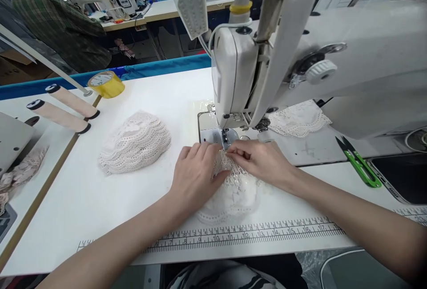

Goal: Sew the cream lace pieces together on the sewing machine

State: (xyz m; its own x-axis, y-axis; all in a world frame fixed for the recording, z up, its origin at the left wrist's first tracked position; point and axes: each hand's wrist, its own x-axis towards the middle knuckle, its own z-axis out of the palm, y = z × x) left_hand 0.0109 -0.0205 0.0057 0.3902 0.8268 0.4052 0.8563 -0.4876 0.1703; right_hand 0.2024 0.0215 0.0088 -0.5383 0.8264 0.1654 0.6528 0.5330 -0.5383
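A piece of white scalloped lace [230, 195] lies under both hands, just in front of the needle and presser foot [224, 137] of a white sewing machine [230, 71]. My left hand [196, 175] holds the lace's left side, its fingers bent over the fabric and the thumb resting on top. Thumb and forefinger of my right hand [258, 160] pinch the lace edge close to the foot. The fingertips of both hands nearly meet there and are partly hidden. Left of them sits a stack of similar lace pieces [135, 144].
More lace [298, 120] lies behind the machine head. Green thread snips [360, 162] and a dark phone [403, 175] are at right. Yellow tape [106, 84] and two thread cones [62, 117] stand at left. A printed ruler [233, 235] runs along the front edge. Another person [60, 30] sits beyond.
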